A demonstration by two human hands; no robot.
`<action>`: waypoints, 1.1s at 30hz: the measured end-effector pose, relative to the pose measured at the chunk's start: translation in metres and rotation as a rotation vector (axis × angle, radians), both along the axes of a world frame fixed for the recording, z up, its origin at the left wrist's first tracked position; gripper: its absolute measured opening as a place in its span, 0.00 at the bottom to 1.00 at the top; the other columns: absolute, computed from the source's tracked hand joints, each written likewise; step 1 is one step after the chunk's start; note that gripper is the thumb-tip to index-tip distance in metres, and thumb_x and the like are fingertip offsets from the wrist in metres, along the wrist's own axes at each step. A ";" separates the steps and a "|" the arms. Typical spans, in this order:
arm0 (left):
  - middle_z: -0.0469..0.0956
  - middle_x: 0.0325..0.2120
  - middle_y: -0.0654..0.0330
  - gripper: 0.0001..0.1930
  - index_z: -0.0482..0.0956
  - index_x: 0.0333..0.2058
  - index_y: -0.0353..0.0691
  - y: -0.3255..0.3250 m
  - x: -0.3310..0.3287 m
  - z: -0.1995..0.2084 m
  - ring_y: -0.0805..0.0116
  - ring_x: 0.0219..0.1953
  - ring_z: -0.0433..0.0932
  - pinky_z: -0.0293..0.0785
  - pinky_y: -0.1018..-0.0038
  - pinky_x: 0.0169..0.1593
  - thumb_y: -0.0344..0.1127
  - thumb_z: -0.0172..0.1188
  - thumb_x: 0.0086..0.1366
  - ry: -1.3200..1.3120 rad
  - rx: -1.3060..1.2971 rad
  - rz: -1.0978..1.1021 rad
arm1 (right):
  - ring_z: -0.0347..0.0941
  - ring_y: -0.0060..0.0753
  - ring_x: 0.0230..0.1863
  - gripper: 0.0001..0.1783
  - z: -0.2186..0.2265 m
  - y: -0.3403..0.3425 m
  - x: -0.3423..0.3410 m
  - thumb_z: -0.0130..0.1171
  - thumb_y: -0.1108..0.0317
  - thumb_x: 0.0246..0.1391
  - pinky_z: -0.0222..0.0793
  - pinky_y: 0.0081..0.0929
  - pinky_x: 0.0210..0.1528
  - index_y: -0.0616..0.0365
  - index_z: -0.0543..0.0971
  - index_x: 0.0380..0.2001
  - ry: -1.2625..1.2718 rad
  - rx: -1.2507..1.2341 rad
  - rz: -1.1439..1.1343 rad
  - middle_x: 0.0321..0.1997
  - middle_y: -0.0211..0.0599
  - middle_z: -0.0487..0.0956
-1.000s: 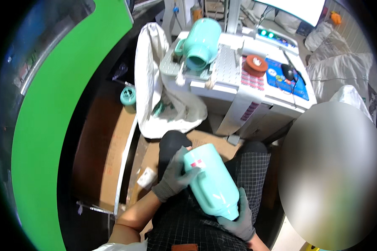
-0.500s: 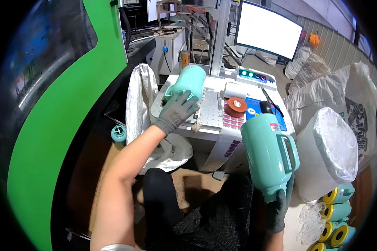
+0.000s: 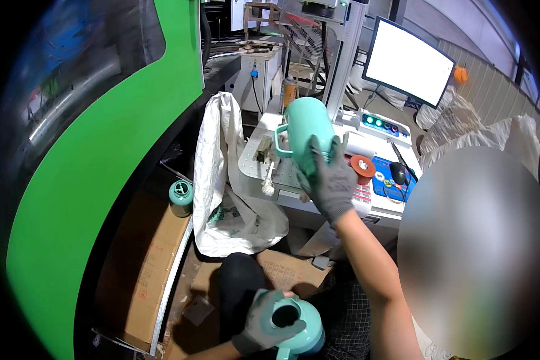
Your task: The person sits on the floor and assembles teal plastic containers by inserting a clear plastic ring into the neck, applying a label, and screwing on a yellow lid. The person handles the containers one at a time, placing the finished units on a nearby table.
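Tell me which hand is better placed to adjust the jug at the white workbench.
Probably the right hand: it grips that jug at the workbench, while the left hand holds a second jug down by the lap.

The right hand (image 3: 333, 183), in a grey glove, grips the lower end of a teal jug (image 3: 309, 123) over the perforated plate (image 3: 252, 171) on a white worktable (image 3: 385, 207); whether the jug touches the plate is unclear. The left hand (image 3: 261, 324), also gloved, holds a second jug (image 3: 315, 321) at the lap, its dark mouth facing up. An orange-brown roll (image 3: 360, 175) and a black mouse (image 3: 397, 173) lie right of the first jug, below a bright screen (image 3: 408, 63). A white sack (image 3: 212, 162) stands beside the table, near a small teal bottle (image 3: 180, 195). A green panel (image 3: 114, 120) curves down the left.
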State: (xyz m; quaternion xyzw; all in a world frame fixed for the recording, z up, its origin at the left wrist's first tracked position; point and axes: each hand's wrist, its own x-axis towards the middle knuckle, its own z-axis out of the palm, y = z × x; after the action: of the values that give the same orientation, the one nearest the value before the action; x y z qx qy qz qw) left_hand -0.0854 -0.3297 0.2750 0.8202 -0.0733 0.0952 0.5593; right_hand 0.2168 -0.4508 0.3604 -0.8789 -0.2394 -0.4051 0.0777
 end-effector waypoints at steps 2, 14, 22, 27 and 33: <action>0.81 0.47 0.55 0.36 0.78 0.53 0.37 -0.005 -0.005 0.005 0.55 0.49 0.77 0.74 0.59 0.53 0.49 0.82 0.49 -0.018 -0.045 0.023 | 0.80 0.54 0.49 0.48 -0.016 0.022 0.027 0.70 0.42 0.51 0.77 0.47 0.39 0.36 0.64 0.74 0.026 -0.069 -0.042 0.72 0.64 0.64; 0.78 0.51 0.53 0.35 0.77 0.55 0.39 0.012 0.018 0.011 0.52 0.52 0.76 0.70 0.57 0.60 0.46 0.81 0.50 -0.100 0.086 -0.138 | 0.81 0.52 0.44 0.48 -0.018 0.063 0.045 0.67 0.44 0.55 0.77 0.48 0.38 0.34 0.60 0.76 0.291 -0.194 -0.141 0.76 0.63 0.60; 0.74 0.54 0.52 0.39 0.71 0.60 0.31 -0.006 0.012 -0.017 0.59 0.54 0.76 0.74 0.63 0.58 0.45 0.75 0.53 0.015 -0.318 -0.251 | 0.72 0.55 0.62 0.41 -0.054 -0.010 -0.051 0.61 0.51 0.60 0.71 0.49 0.57 0.48 0.64 0.74 0.123 0.140 0.218 0.74 0.60 0.64; 0.74 0.56 0.50 0.38 0.68 0.65 0.30 -0.002 0.026 -0.021 0.58 0.59 0.74 0.72 0.60 0.62 0.56 0.62 0.69 -0.002 -0.234 -0.400 | 0.70 0.52 0.66 0.39 -0.129 -0.163 -0.206 0.66 0.51 0.58 0.66 0.49 0.67 0.54 0.70 0.69 0.236 0.282 -0.037 0.69 0.52 0.70; 0.73 0.60 0.48 0.37 0.68 0.65 0.30 0.003 0.048 -0.004 0.55 0.59 0.72 0.68 0.59 0.65 0.39 0.72 0.62 0.175 -0.125 -0.372 | 0.72 0.60 0.61 0.38 -0.149 -0.341 -0.396 0.67 0.51 0.57 0.67 0.50 0.66 0.60 0.71 0.66 0.315 0.477 -0.823 0.64 0.56 0.75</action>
State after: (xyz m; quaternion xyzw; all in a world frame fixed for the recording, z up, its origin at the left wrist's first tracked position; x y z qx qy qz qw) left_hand -0.0370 -0.3269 0.2708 0.7615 -0.1684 -0.0769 0.6212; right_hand -0.1788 -0.7917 0.2111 -0.9087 0.2412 -0.3082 0.1456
